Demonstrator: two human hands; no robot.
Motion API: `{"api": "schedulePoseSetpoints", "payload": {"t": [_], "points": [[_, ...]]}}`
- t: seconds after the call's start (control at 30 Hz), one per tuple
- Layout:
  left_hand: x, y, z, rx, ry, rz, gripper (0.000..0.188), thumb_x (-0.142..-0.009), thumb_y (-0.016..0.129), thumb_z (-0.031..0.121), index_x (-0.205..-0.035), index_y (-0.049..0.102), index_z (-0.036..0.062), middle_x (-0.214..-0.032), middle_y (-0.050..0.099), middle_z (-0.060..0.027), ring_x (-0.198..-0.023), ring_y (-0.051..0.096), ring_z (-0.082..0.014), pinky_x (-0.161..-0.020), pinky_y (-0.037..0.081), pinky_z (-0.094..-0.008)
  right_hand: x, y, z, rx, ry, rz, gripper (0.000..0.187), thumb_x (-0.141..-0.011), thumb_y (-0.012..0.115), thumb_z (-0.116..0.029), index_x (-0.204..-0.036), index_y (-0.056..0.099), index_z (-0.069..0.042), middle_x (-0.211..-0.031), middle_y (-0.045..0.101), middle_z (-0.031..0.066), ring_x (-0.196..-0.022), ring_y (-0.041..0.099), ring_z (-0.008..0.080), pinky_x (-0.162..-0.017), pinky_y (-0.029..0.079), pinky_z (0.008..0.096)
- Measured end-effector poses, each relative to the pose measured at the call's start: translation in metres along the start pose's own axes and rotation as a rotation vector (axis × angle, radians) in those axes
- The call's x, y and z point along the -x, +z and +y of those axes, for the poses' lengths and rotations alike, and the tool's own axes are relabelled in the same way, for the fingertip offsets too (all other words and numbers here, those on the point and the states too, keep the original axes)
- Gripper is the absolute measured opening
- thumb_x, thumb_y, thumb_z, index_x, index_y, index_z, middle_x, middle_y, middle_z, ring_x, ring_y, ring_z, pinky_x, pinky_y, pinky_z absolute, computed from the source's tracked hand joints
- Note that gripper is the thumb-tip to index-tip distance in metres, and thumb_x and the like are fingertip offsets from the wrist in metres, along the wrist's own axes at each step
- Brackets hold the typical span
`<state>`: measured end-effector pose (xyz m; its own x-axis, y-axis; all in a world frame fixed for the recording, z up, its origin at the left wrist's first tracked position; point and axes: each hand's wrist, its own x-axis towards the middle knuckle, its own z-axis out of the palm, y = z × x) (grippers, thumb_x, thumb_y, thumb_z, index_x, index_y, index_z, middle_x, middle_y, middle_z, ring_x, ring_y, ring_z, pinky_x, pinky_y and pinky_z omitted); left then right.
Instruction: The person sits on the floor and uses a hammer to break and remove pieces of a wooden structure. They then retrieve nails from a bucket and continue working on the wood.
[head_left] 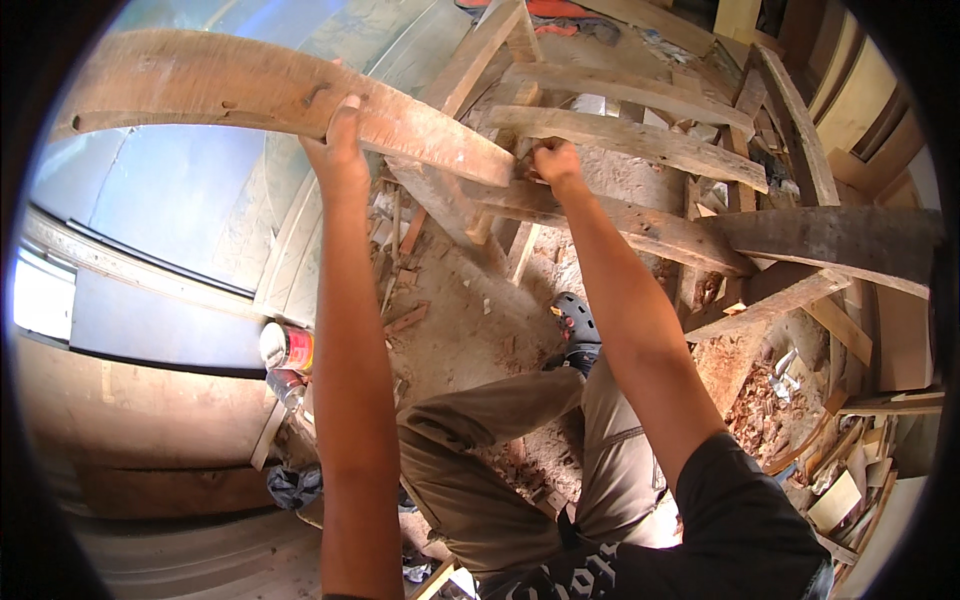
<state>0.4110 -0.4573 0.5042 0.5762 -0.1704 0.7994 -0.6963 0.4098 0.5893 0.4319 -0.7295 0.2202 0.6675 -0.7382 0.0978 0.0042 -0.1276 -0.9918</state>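
Timber (230, 85), broad and bowed, spans our ten to twelve o'clock; our left hand (340, 150) grips it, thumb on its face. Our right hand (556, 162), at one, curls beside its end, contents hidden. Beams (650, 150) cross two; a can (298, 347) sits near nine.

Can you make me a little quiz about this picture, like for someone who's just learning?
1. Which hand grips the long plank?
A) left
B) right
C) neither
2. True or false: the right hand is beside the plank's far left end.
3. Fill in the colour: the can left of the left forearm has a mostly ____ label.

Key:
1. A, the left hand.
2. False; it is near the right end.
3. Red.
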Motion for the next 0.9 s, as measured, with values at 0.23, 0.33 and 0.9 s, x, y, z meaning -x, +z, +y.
{"api": "schedulePoseSetpoints", "payload": {"t": [0.23, 0.33, 0.9], "points": [[0.008, -0.014, 0.003, -0.039, -0.078, 0.025, 0.049, -0.084, 0.062, 0.012, -0.130, 0.052, -0.0026, -0.124, 0.056, -0.0113, -0.114, 0.052, -0.0211, -0.103, 0.040, -0.0361, 0.089, 0.014, -0.088, 0.336, -0.198, -0.132, 0.029, -0.087, 0.060, -0.017, -0.114, 0.060, -0.005, -0.106, 0.066, 0.0287, -0.107, 0.060, 0.0460, -0.096, 0.048, 0.0494], [0.009, -0.007, -0.002, 0.053, -0.157, 0.067, 0.046, -0.086, 0.064, 0.015, -0.128, 0.054, -0.0032, -0.122, 0.057, -0.0113, -0.113, 0.053, -0.0208, -0.102, 0.040, -0.0351, 0.084, -0.001, -0.098, 0.376, -0.106, -0.141, 0.035, -0.089, 0.058, -0.018, -0.121, 0.056, -0.004, -0.110, 0.065, 0.0289, -0.110, 0.060, 0.0455, -0.097, 0.048, 0.0499], [0.026, 0.010, 0.034, -0.165, -0.461, 0.244, 0.063, -0.094, 0.066, 0.034, -0.139, 0.044, -0.0043, -0.133, 0.054, -0.0155, -0.125, 0.051, -0.0248, -0.106, 0.040, -0.0407, 0.074, 0.007, -0.074, 0.291, -0.065, -0.156, 0.041, -0.088, 0.058, -0.027, -0.117, 0.060, 0.003, -0.115, 0.064, 0.0304, -0.113, 0.060, 0.0437, -0.099, 0.048, 0.0471]]}}
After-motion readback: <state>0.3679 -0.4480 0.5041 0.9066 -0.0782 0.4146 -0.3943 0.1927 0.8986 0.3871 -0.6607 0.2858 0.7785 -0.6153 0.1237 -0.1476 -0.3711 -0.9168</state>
